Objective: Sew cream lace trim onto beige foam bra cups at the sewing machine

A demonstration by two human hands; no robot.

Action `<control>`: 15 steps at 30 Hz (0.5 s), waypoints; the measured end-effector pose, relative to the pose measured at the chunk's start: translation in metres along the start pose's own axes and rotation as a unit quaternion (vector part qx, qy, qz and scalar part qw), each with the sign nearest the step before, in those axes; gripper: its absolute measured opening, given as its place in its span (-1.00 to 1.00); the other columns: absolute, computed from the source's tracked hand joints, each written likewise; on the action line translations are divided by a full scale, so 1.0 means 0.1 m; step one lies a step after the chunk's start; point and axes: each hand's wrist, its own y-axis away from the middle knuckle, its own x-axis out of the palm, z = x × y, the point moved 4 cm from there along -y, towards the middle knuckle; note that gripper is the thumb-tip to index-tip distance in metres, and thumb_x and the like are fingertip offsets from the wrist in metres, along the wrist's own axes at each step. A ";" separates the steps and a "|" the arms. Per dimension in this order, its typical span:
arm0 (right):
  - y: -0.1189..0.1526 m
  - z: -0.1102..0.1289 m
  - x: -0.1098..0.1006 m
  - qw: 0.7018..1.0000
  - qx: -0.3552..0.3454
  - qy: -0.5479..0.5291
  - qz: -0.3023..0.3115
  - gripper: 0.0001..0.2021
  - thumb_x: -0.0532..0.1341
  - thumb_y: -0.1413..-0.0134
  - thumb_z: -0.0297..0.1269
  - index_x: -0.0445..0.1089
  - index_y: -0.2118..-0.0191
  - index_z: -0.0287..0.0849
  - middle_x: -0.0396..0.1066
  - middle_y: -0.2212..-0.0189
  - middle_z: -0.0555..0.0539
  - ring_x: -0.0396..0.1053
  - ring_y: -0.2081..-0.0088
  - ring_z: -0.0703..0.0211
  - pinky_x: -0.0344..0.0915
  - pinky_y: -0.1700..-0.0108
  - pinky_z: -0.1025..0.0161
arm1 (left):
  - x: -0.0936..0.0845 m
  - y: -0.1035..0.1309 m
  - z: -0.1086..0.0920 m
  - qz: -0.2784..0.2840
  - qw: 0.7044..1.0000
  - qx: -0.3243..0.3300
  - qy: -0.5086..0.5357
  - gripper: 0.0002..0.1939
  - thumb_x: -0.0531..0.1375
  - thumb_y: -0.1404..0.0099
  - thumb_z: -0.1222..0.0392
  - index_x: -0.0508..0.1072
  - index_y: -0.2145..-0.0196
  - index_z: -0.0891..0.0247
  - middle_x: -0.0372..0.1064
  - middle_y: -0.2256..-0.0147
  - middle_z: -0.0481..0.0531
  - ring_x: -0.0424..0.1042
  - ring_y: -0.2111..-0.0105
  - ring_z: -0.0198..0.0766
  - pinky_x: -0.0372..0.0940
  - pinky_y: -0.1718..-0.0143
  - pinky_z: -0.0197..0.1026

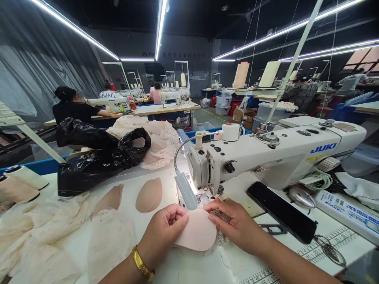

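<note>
We hold up a soft pink pad (197, 232).
Our left hand (166, 225) and right hand (229, 221) pinch its top edge, just in front of the sewing machine (266, 154).

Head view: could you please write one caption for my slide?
Left hand and right hand hold a pale pink, smooth rounded pad before a white JUKI sewing machine.

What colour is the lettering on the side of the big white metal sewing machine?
The lettering is blue, as the head view shows best.
</note>
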 end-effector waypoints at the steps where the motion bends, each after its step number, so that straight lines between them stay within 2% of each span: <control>1: 0.00 0.00 0.00 1.000 -0.001 0.000 0.001 -0.85 0.17 -0.41 -0.28 0.47 0.05 0.07 0.55 0.14 0.04 0.39 0.13 0.08 0.29 0.07 0.17 | 0.01 0.00 0.00 0.000 1.000 0.000 -0.002 -0.58 0.27 -0.23 -0.21 0.45 0.37 0.26 0.27 0.48 -0.07 0.22 0.44 -0.26 0.10 0.43 -0.27; 4: 0.00 0.01 0.00 1.000 -0.001 0.003 0.010 -0.85 0.15 -0.42 -0.27 0.46 0.05 0.06 0.54 0.15 0.04 0.38 0.13 0.09 0.29 0.09 0.17 | 0.01 0.01 -0.03 0.007 1.000 0.004 -0.017 -0.58 0.25 -0.25 -0.21 0.44 0.36 0.26 0.28 0.47 -0.07 0.24 0.44 -0.26 0.12 0.43 -0.27; 6: 0.00 0.02 -0.01 1.000 -0.011 0.013 0.016 -0.83 0.12 -0.45 -0.27 0.46 0.05 0.04 0.54 0.18 0.03 0.37 0.15 0.08 0.29 0.10 0.16 | -0.03 0.03 -0.07 0.021 0.999 0.011 -0.043 -0.60 0.17 -0.34 -0.19 0.45 0.28 0.24 0.30 0.47 -0.07 0.27 0.45 -0.24 0.15 0.44 -0.26; 8: 0.00 0.02 -0.01 0.998 -0.038 0.035 0.021 -0.79 0.06 -0.46 -0.31 0.44 0.02 0.01 0.54 0.19 0.00 0.36 0.18 0.07 0.29 0.11 0.14 | -0.14 0.03 -0.10 0.026 0.992 0.053 -0.111 -0.66 0.02 -0.47 -0.06 0.44 0.11 0.22 0.37 0.44 -0.06 0.31 0.45 -0.22 0.21 0.42 -0.23; 9: 0.01 0.02 -0.01 0.997 -0.053 0.050 0.023 -0.76 0.03 -0.46 -0.35 0.43 -0.01 -0.01 0.54 0.19 -0.02 0.36 0.18 0.07 0.29 0.11 0.13 | -0.21 0.02 -0.12 0.025 0.981 0.100 -0.164 -0.69 -0.03 -0.50 0.06 0.42 0.00 0.19 0.42 0.39 -0.04 0.35 0.42 -0.20 0.27 0.38 -0.20; 10: 0.01 0.01 0.00 0.995 -0.068 0.064 0.025 -0.73 0.02 -0.45 -0.39 0.41 -0.05 -0.02 0.54 0.17 -0.03 0.35 0.17 0.06 0.29 0.12 0.12 | -0.28 0.02 -0.15 0.023 0.960 0.163 -0.224 -0.67 -0.05 -0.49 0.19 0.39 -0.09 0.17 0.48 0.30 -0.01 0.40 0.36 -0.17 0.32 0.31 -0.17; 12: 0.02 -0.02 0.01 0.991 -0.089 0.092 0.032 -0.69 0.02 -0.42 -0.44 0.39 -0.10 -0.03 0.54 0.11 -0.05 0.36 0.13 0.05 0.30 0.10 0.11 | -0.35 0.04 -0.19 0.028 0.890 0.298 -0.343 -0.47 -0.04 -0.37 0.44 0.34 -0.20 0.09 0.49 0.06 0.05 0.44 0.13 -0.11 0.36 0.08 -0.08; 13: 0.03 -0.03 0.02 0.989 -0.097 0.105 0.036 -0.68 0.03 -0.41 -0.45 0.39 -0.11 -0.04 0.54 0.08 -0.06 0.37 0.10 0.04 0.31 0.08 0.10 | -0.36 0.06 -0.20 0.035 0.848 0.354 -0.392 -0.37 -0.03 -0.31 0.51 0.34 -0.23 0.04 0.45 -0.05 0.07 0.42 0.01 -0.08 0.33 -0.02 -0.04; 15: 0.03 -0.05 0.03 0.984 -0.115 0.133 0.038 -0.69 0.06 -0.39 -0.45 0.42 -0.10 -0.04 0.53 0.00 -0.07 0.38 0.03 0.02 0.31 0.02 0.06 | -0.32 0.10 -0.22 0.047 0.776 0.426 -0.463 -0.30 0.00 -0.30 0.56 0.37 -0.22 -0.09 0.38 -0.18 0.03 0.32 -0.16 0.00 0.25 -0.12 0.05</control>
